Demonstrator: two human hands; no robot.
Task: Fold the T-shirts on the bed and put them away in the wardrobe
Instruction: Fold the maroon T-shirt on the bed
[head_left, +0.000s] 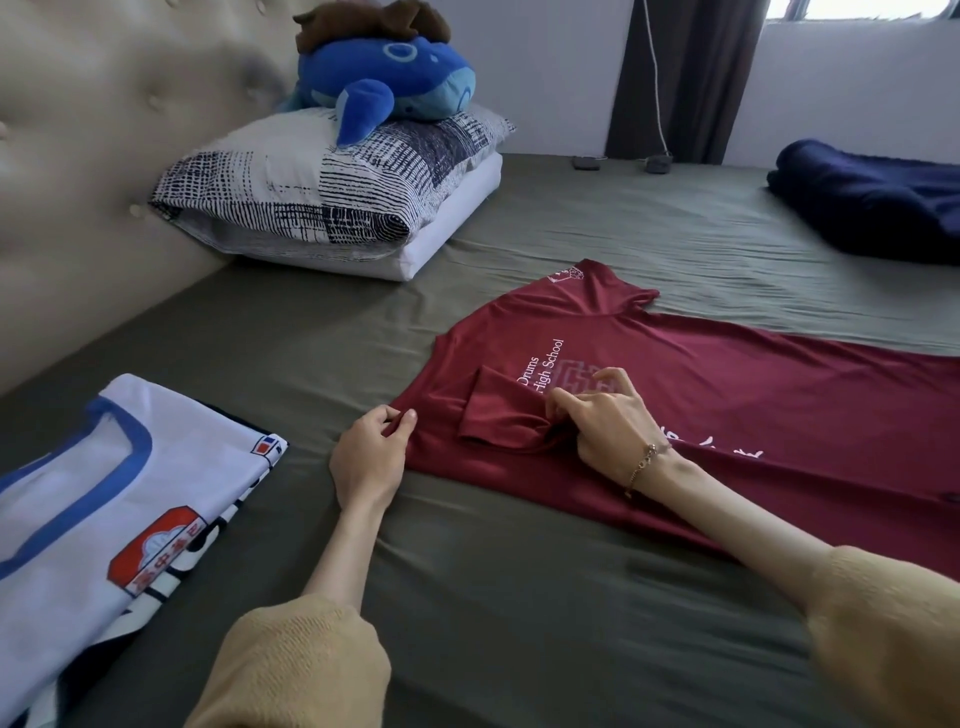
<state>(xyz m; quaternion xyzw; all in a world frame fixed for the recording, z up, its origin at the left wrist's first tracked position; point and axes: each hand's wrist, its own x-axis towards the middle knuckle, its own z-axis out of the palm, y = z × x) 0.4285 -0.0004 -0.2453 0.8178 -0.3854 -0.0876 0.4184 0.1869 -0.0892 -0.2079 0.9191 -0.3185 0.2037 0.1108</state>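
Home bedroom. Bed with olive sheet is taking up most of the view, tufted headboard running along the left. Patterned pillows stacked there, blue plush toy lying on top. Dark curtain hanging by the window.

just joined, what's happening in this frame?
A person is folding a maroon T-shirt spread on the bed. The left hand pinches the shirt's edge near the shoulder, while the right hand holds the sleeve, already turned in over the body. A white T-shirt with blue trim lies to the left. No wardrobe is in view.
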